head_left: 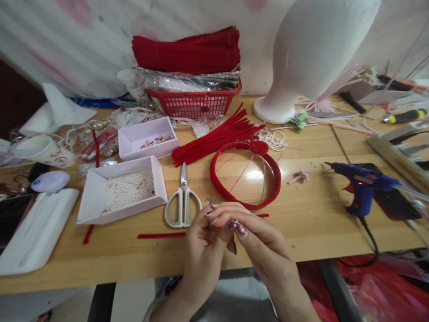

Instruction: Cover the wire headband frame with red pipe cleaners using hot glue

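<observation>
My left hand (205, 252) and my right hand (268, 246) meet over the table's front edge, thumbs and fingertips pinched together. What they hold is mostly hidden; a small, thin, curved shiny piece (209, 202) shows just past the left fingertips. Beyond them lies a red fuzzy hoop (217, 190) with a round red disc (259, 148) on its far rim and thin wires across its middle. White-handled scissors (184, 190) rest left of the hoop. A red pipe cleaner (161, 235) lies beside my left hand, partly hidden by it.
Two white boxes hold pearl beads (129, 190) and gems (156, 141). Behind are a bundle of red pipe cleaners (214, 138), a red basket (197, 103) and a white mannequin head (308, 53). A blue glue gun (362, 183), its light lit, stands at right with its cord trailing.
</observation>
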`<state>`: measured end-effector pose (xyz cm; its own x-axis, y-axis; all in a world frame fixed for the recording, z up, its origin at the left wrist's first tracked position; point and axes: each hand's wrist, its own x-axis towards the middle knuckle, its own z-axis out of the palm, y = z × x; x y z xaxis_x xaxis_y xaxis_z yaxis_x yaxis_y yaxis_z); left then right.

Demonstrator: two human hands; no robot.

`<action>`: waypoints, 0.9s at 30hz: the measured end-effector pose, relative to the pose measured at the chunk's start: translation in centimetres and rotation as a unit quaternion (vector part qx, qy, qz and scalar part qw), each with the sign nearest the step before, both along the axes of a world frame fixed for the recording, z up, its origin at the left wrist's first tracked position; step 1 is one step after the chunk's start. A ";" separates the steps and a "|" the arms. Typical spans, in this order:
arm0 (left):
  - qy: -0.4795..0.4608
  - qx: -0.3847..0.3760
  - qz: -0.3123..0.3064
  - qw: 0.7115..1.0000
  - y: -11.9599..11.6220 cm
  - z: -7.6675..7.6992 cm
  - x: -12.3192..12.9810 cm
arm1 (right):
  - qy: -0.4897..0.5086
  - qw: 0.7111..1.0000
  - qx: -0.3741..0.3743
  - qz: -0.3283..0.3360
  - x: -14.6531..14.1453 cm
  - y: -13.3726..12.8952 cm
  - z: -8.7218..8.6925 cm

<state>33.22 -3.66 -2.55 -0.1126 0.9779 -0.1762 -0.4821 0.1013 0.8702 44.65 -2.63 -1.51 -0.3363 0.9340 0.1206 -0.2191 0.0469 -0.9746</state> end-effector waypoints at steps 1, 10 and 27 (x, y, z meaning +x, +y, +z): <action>-0.009 -0.004 0.003 1.000 0.0 -0.1 0.0 | -0.007 1.000 0.006 0.001 0.0 0.0 0.1; 0.048 -0.027 -0.007 0.998 -0.2 0.1 -0.5 | 0.002 1.000 -0.011 0.010 0.0 -0.2 0.0; -0.075 -0.059 -0.051 0.994 -0.5 0.3 -1.6 | 0.121 0.974 -0.079 -0.172 -0.2 0.2 -1.4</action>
<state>31.62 -4.14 -2.23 0.0227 0.9546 -0.2969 -0.5881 0.2529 0.7682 44.48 -2.48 -2.95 0.0203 0.9998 0.0024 -0.4410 0.0111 -0.8974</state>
